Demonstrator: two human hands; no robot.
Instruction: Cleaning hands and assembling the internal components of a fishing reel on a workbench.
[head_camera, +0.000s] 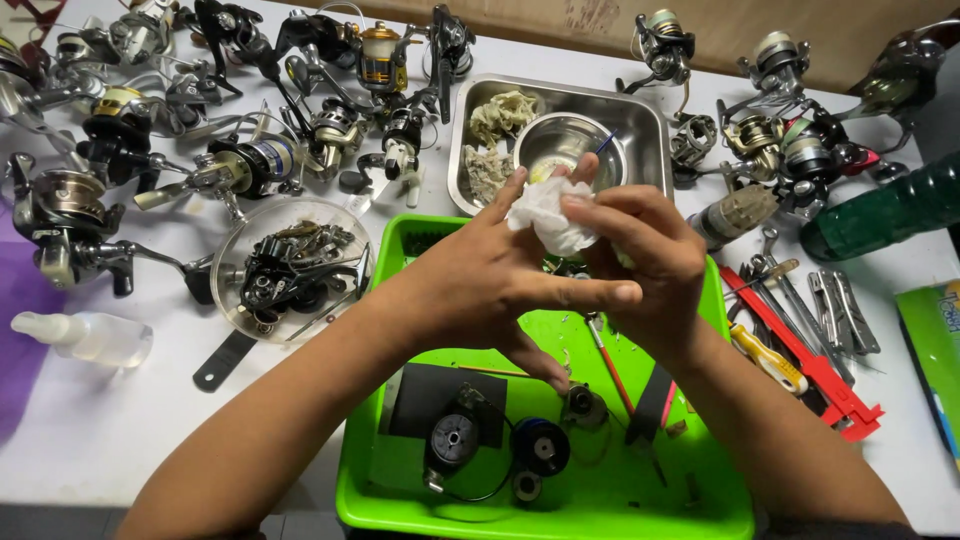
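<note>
Both hands are up over the green tray (385, 500), working a crumpled white paper tissue (548, 222) between them. The left hand (490, 285) is mostly open, fingers stretched out long toward the right, with the thumb and index tip pinching the left side of the tissue. The right hand (645, 255) is curled around the other side, fingers bent over the top of the wad. If there's a small part wrapped inside the tissue, I can't tell, it's totally covered.

Stuff around: down in the tray under the hands there's a black square mat (425, 395) with a round black reel part (453, 440) on it, a dark blue spool (541, 447) just beside that, and a thin red-handled tool (608, 365) lying diagonally. Behind the hands sits a steel pan (645, 120) with a small steel bowl (565, 145) and some used wads of tissue in it. Left of the tray is a clear round lid (285, 270) full of dark reel pieces, plus a pile of fishing reels (230, 165) across the back of the white table (90, 430). To the right: red calipers (820, 375), a yellow-handled tool (770, 362) and a green bottle (885, 215) lying on its side.
</note>
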